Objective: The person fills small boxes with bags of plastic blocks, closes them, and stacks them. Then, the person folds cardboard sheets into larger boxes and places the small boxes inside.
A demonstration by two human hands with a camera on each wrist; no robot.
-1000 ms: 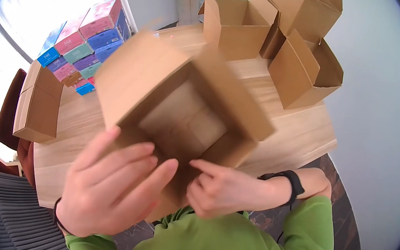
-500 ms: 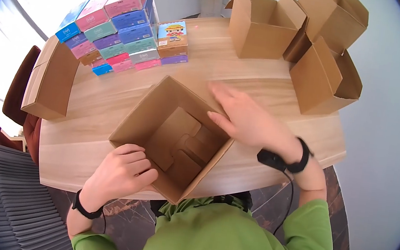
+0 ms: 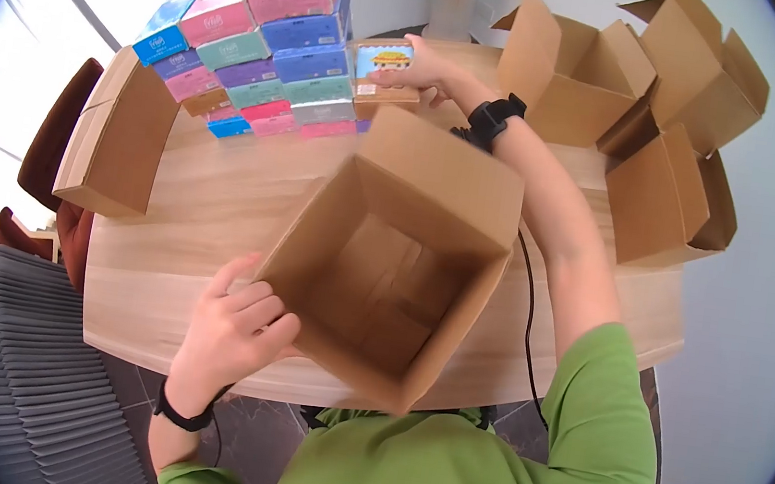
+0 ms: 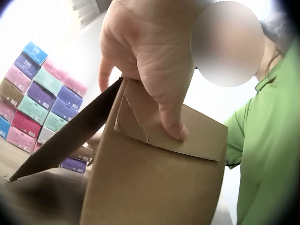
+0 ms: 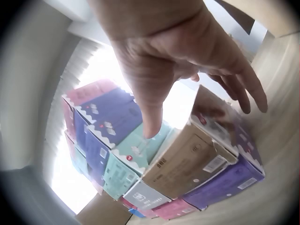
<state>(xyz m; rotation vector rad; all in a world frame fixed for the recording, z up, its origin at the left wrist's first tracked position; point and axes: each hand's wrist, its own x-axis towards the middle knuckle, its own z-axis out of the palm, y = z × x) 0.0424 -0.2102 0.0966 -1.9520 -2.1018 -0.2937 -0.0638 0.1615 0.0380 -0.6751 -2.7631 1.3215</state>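
Observation:
My left hand (image 3: 237, 325) grips the near left rim of an open cardboard box (image 3: 445, 167), which is tilted with its mouth toward me. In the left wrist view the thumb lies over a flap (image 4: 168, 126) folded against the box's outer wall. The right arm stretches past the box to the far side of the table. There my right hand (image 3: 423, 67) spreads over a small brown box (image 3: 388, 99) with a picture on top. In the right wrist view its thumb is near a mint box (image 5: 126, 161), and its straight fingers reach down along the brown box's other side.
Several colourful boxes (image 3: 311, 34) are stacked at the back left of the wooden table (image 3: 183, 256). A closed carton (image 3: 120, 137) stands at the left edge. Open cartons (image 3: 574, 105) are grouped at the back right by the wall. A black cable (image 3: 529, 308) hangs from the right wrist.
My right hand has left the cardboard box's rim and reached forward to the small brown box. The cardboard box has been turned and tilted, with my left hand staying on its rim.

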